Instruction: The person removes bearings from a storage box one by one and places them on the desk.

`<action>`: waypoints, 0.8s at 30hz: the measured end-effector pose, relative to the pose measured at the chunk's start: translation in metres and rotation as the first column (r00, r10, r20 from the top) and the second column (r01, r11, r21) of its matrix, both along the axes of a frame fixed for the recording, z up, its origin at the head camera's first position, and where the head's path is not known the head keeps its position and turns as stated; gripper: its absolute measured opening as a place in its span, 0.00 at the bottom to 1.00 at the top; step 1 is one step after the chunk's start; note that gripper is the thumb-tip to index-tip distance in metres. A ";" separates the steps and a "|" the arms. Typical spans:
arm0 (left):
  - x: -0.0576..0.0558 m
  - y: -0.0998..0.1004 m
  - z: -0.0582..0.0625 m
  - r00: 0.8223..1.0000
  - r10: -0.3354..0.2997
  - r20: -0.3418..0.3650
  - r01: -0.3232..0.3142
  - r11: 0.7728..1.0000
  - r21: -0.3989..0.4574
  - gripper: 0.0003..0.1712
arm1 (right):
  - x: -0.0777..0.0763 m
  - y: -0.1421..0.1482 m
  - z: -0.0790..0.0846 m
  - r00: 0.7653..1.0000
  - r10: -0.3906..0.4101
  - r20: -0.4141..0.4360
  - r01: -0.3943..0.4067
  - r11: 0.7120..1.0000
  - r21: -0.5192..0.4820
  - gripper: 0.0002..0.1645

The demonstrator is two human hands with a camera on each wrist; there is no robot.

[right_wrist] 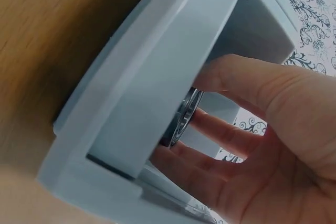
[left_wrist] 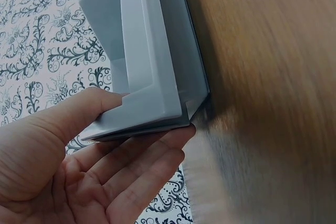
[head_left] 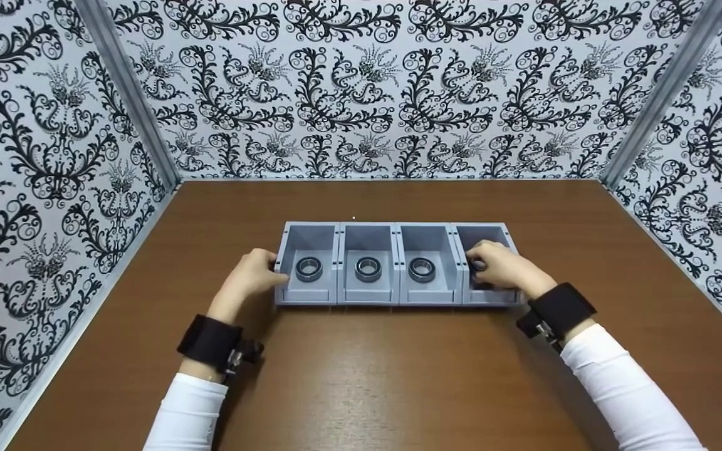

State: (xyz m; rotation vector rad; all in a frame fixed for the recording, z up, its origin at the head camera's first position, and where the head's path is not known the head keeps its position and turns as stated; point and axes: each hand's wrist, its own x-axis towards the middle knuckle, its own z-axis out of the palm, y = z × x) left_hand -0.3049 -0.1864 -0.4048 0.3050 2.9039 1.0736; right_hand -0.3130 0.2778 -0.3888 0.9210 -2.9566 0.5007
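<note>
A row of joined grey bins (head_left: pixel 367 297) sits on the brown table. My left hand (head_left: pixel 249 274) grips the side wall of the leftmost bin (left_wrist: pixel 144 106), thumb inside and fingers along the outer face. Inside the rightmost bin (right_wrist: pixel 142 82), my right hand (head_left: pixel 502 265) has its thumb and fingers around a metal ball bearing (right_wrist: pixel 185 114), which the hand partly hides in the head view. One bearing lies flat in each of the other bins: a left one (head_left: pixel 309 269), a middle one (head_left: pixel 368 269) and another (head_left: pixel 422 269) beside the rightmost bin.
The wooden table (head_left: pixel 361 376) reaches back to a patterned wall (head_left: pixel 367 94), with similar panels at left and right. Grey metal posts (head_left: pixel 129 81) stand at the back corners. A black strap with a small camera (head_left: pixel 210 343) circles each wrist.
</note>
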 end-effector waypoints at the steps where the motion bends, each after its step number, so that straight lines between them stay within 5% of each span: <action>1: 0.000 0.000 0.000 1.000 0.002 0.001 -0.002 1.000 0.001 0.06 | 0.000 0.000 0.001 1.000 0.004 0.000 -0.004 1.000 -0.003 0.10; 11: 0.000 0.000 -0.001 1.000 0.008 0.009 -0.008 1.000 0.005 0.05 | 0.002 0.004 0.005 0.999 0.039 -0.034 -0.040 0.999 -0.025 0.23; 24: 0.000 0.001 0.000 1.000 0.009 0.000 -0.009 1.000 -0.007 0.08 | 0.002 0.004 0.013 1.000 -0.001 -0.017 0.001 1.000 0.008 0.24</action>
